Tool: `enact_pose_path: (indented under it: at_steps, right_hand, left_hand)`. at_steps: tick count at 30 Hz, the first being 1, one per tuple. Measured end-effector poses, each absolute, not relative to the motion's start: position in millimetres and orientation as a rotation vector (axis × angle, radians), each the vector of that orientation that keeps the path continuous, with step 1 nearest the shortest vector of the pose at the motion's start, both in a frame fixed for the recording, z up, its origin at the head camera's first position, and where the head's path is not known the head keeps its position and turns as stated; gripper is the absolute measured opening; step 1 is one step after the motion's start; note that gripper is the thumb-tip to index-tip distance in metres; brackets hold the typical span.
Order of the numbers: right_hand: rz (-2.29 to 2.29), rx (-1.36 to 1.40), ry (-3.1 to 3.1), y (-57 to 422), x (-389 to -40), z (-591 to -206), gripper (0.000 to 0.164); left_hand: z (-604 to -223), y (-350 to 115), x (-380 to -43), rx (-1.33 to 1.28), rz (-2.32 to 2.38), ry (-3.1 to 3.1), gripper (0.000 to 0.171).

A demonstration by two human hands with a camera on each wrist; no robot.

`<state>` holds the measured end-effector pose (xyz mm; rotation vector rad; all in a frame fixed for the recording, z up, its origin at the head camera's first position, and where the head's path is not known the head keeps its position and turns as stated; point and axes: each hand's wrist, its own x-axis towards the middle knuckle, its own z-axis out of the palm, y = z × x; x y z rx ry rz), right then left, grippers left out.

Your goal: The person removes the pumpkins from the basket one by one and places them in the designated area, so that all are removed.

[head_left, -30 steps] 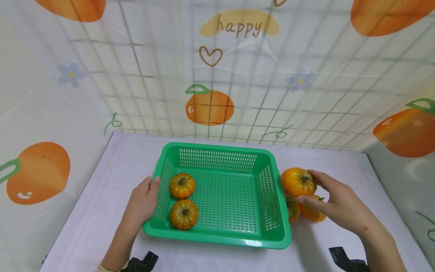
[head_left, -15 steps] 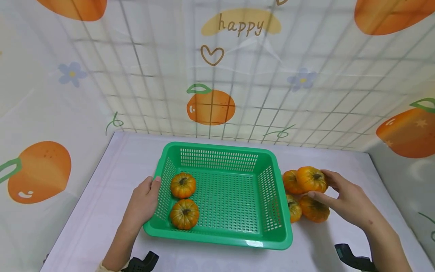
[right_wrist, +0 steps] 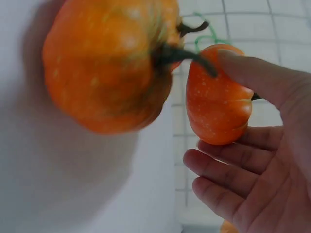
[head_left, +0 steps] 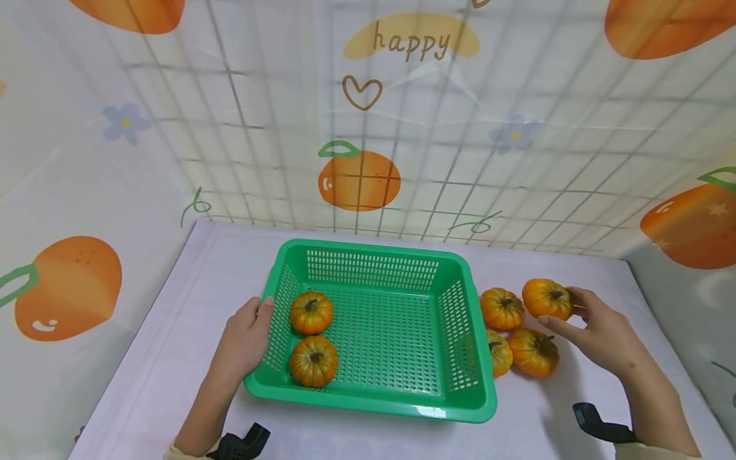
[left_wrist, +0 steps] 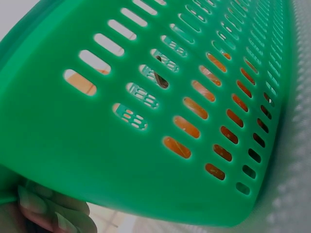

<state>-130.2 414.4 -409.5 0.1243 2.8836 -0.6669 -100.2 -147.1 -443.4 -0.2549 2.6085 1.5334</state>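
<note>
My left hand (head_left: 244, 335) grips the left rim of a green plastic basket (head_left: 368, 404), its thumb over the edge. In the left wrist view, curled fingers (left_wrist: 63, 213) show under the basket's rim. Two small orange pumpkins (head_left: 311, 313) (head_left: 314, 361) sit inside along the basket's left side. My right hand (head_left: 604, 329) pinches another small pumpkin (head_left: 546, 299) between thumb and fingers, right of the basket. In the right wrist view this held pumpkin (right_wrist: 216, 99) lies between thumb and fingertips, while a nearer pumpkin (right_wrist: 107, 68) fills the upper left.
Beside the basket's right wall stand three more pumpkins (head_left: 502, 308) (head_left: 499, 354) (head_left: 535, 353), one partly hidden by the rim. A white cloth covers the table (head_left: 224, 255). A wire grid (head_left: 437, 185) behind a printed sheet rises at the back.
My right hand has moved right with its pumpkin, away from the basket and off the other pumpkins, uncovering the one at the back. The left hand keeps its grip on the rim.
</note>
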Motion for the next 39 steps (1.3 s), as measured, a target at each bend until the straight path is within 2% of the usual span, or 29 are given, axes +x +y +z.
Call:
enact_pose_path:
  at_steps: [10, 22, 34, 39]
  right_hand:
    - [-0.685, 0.228, 2.86, 441, -136, -439, 0.103]
    - [-0.697, 0.301, 2.798, 440, -142, -453, 0.112]
    - [-0.744, 0.293, 2.773, 438, -140, -456, 0.107]
    - [-0.774, 0.3, 2.742, 437, -140, -455, 0.1]
  left_hand:
    - [-445, -147, -101, -0.273, 1.534, 2.603, 0.048]
    - [-447, -148, -100, -0.28, 1.525, 2.604, 0.049]
    - [-446, -147, -102, -0.282, 1.511, 2.621, 0.051]
    - [-448, -147, -102, -0.292, 1.499, 2.626, 0.049]
